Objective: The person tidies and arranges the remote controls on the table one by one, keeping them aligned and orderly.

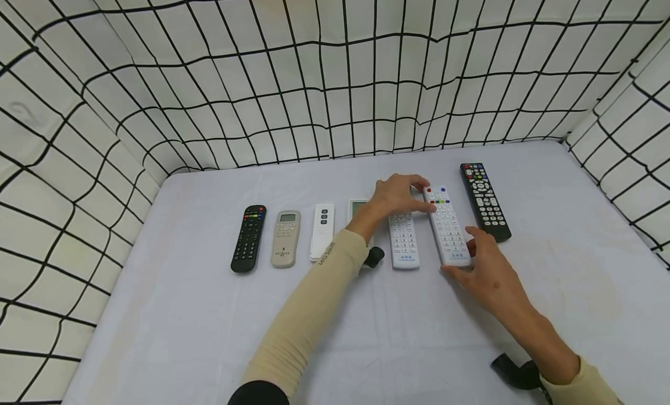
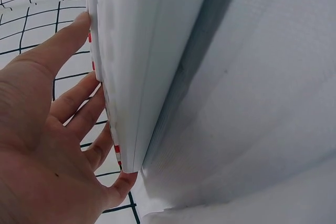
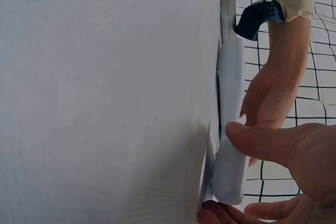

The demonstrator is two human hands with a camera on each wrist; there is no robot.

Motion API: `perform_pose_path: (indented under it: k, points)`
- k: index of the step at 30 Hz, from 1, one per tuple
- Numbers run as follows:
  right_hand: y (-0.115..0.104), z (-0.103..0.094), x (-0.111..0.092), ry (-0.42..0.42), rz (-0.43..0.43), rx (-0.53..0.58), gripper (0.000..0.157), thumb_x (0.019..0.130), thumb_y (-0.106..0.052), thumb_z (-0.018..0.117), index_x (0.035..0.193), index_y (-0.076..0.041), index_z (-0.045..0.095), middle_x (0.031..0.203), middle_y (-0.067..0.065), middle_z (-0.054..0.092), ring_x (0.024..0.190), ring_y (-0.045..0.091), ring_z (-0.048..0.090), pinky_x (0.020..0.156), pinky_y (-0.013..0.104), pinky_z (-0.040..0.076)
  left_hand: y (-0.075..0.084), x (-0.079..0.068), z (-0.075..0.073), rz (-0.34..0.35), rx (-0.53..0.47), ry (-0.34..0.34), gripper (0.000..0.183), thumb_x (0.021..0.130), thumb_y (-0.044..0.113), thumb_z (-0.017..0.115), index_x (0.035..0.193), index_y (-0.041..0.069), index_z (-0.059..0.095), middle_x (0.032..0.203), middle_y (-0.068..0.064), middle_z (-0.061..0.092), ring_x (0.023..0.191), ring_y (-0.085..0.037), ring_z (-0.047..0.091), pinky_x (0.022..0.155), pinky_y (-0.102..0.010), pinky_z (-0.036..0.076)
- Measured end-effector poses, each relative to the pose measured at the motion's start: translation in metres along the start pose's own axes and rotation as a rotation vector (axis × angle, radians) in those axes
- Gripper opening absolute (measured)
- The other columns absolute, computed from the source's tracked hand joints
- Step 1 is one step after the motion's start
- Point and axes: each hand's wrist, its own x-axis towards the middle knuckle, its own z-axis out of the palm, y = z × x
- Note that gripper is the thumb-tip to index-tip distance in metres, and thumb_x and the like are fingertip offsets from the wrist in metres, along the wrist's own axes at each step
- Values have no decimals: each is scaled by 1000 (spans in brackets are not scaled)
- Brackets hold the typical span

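Note:
A white remote control (image 1: 449, 233) with red, blue and coloured buttons lies slanted between my hands. My left hand (image 1: 394, 196) holds its far end, thumb at the left edge and a finger at the far corner. At its near end my right hand (image 1: 489, 271) grips it, with the thumb at the bottom edge and fingers along the right side. Close up, the right wrist view shows the right thumb (image 3: 262, 142) against the remote's end. Left of it lies a similar white remote (image 1: 403, 242), its top partly covered by the left hand.
A large black remote (image 1: 485, 202) lies at the right. Leftward are a partly hidden device with a screen (image 1: 358, 206), a slim white remote (image 1: 323, 224), a beige remote (image 1: 285, 239) and a black remote (image 1: 248, 239). Black netting (image 1: 335, 85) surrounds the white-covered table (image 1: 183, 335).

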Motion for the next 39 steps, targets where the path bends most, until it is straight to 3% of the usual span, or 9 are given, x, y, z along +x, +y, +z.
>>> perform_pose_path:
  k: [16,23,39]
  points:
    - [4,0,4,-72,4,38,101,85,-19,87,157,11,24,124,28,52,101,32,53,80,36,49,1,-2,1,6,16,-1,63,91,53,77,146,30,59,144,10,64,141,-17,50,121,-45,33]
    - [5,-1,4,-105,-3,48,92,87,-21,86,154,10,32,135,29,46,107,34,53,89,42,53,1,-2,2,-6,6,8,63,91,51,78,147,29,60,145,11,64,138,-16,49,121,-44,31]
    - [6,0,6,-109,-6,30,92,87,-24,86,154,10,33,134,28,47,108,35,53,90,45,54,1,-3,3,-11,1,12,63,91,52,78,147,30,59,145,11,63,138,-16,49,121,-43,31]
